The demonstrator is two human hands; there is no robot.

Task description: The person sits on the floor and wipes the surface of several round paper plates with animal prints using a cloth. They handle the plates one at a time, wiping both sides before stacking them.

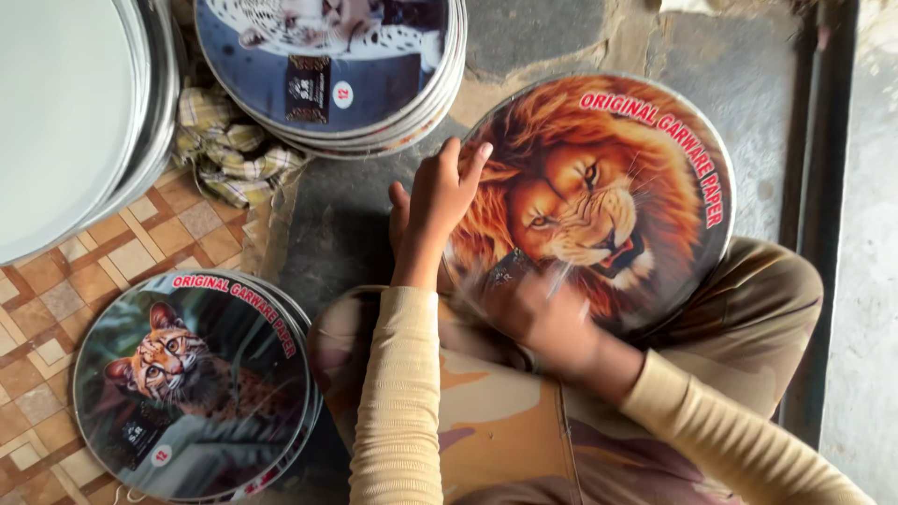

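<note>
A round metal-rimmed disc with a lion's face printed on it (617, 178) rests tilted on my lap. My left hand (438, 198) grips its left edge, fingers spread over the rim. My right hand (543, 313) lies on the disc's lower part, blurred by motion, and seems to press something thin against the surface; I cannot tell what it is. Both arms wear cream sleeves.
A stack of discs with a wild cat picture (192, 383) lies on the tiled floor at lower left. Another stack with a leopard picture (374, 84) leans at the top. Plain white discs (65, 112) stand at upper left, beside a checked cloth (229, 150).
</note>
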